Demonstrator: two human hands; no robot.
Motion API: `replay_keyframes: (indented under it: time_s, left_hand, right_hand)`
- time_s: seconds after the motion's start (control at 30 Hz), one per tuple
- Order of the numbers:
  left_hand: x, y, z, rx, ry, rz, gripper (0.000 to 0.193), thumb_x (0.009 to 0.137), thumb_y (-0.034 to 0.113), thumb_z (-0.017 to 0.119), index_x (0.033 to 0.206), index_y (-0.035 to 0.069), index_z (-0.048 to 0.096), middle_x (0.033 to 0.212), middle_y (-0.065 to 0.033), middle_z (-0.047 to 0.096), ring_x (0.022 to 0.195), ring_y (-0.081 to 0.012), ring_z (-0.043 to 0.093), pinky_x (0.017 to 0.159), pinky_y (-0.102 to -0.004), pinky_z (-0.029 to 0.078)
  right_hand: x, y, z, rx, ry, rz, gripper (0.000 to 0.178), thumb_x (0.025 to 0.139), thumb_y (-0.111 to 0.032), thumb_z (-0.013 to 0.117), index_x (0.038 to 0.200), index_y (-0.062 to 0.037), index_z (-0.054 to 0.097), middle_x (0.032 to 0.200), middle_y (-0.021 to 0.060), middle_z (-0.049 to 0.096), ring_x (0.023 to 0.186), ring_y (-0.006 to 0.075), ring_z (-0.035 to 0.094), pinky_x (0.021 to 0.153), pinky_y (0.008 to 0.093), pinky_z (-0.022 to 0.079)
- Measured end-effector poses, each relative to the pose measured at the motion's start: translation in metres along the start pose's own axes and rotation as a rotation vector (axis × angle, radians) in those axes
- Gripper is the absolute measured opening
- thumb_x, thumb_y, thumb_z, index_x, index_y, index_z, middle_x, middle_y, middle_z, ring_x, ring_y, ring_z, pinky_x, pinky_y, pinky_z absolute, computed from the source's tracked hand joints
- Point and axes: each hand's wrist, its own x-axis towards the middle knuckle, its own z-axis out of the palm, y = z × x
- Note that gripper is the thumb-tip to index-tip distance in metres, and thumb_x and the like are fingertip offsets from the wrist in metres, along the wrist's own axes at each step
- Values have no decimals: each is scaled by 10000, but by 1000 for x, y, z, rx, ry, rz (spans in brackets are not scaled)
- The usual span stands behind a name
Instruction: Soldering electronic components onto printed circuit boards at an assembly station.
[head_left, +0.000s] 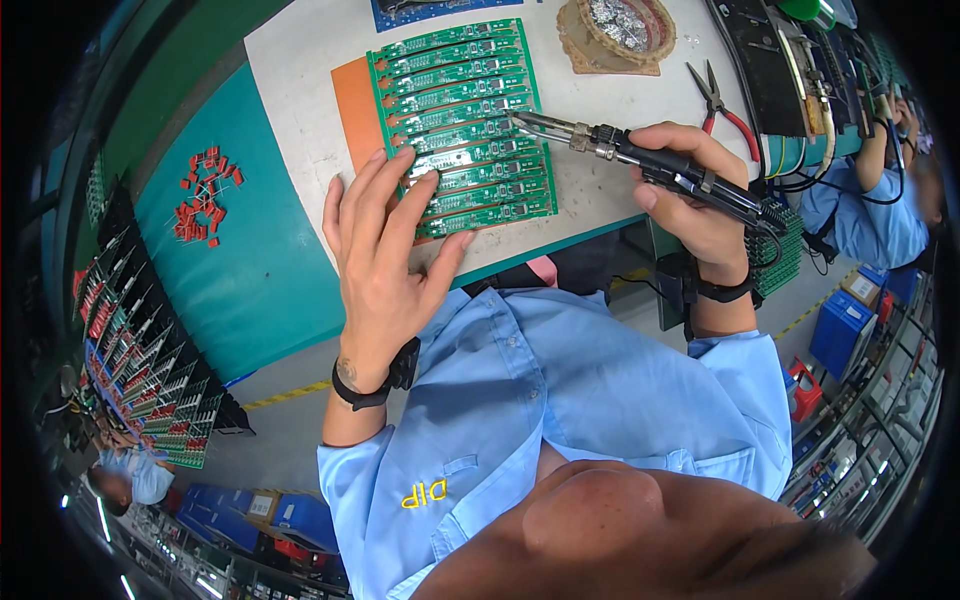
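Note:
A green panel of several slim circuit boards (467, 130) lies on the white sheet, partly over an orange board (354, 105). My left hand (385, 235) rests with spread fingers on the panel's left side, fingertips touching the boards. In my right hand (700, 175) is a black soldering iron (670, 170), held from the right with fingers wrapped round its handle. Its metal tip points left, at or just above the middle of the panel; whether it touches cannot be made out.
Behind the panel stands a round tub (620, 30) of silvery scraps. Red-handled pliers (722, 110) lie to the right, beside dark equipment (765, 65). Loose red components (208, 195) are scattered on the green mat (255, 270). A rack of boards (140, 350) stands left; other people work nearby.

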Motion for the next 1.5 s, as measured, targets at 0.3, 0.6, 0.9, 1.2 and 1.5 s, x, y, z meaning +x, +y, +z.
replay_keyframes:
  time_s: [0.3,0.6,0.9,1.2,1.5]
  left_hand:
    - [7,5,-12,-93,-47,-33,612,752,226,842,1291,52,611,1425,-146,538,1347,-370,480,1153,-542,244]
    - [51,6,-58,96,-83,-12,529,863,184,749,1335,23,574,1410,-169,547,1346,-364,475,1111,-448,350]
    - [109,-41,-17,61,-111,150,447,944,234,657,1338,43,565,1381,-156,564,1306,-343,492,1092,-452,347]
    - [100,-51,-13,-30,-185,123,502,934,271,668,1382,85,543,1375,-125,562,1310,-300,435,1129,-440,248]
    - [92,-45,-25,-46,-259,138,553,937,277,667,1415,54,503,1415,-171,525,1336,-344,433,1132,-457,296]
  right_hand:
    - [2,-2,0,-45,-27,-41,448,785,-91,814,1179,44,648,1033,88,698,880,116,665,785,228,528]
    - [-7,0,-16,-38,81,-155,461,820,-84,794,1227,40,619,988,87,688,836,121,641,737,233,518]
    - [-12,25,2,10,381,-203,565,857,-9,751,1362,44,502,1099,123,655,841,130,633,740,255,540]
    - [-22,16,13,111,319,-189,551,839,-10,757,1334,56,524,1073,114,663,900,129,635,799,252,530]
    - [-32,-14,7,-13,28,-43,442,780,2,757,1196,57,619,1034,102,674,892,124,642,817,249,520]
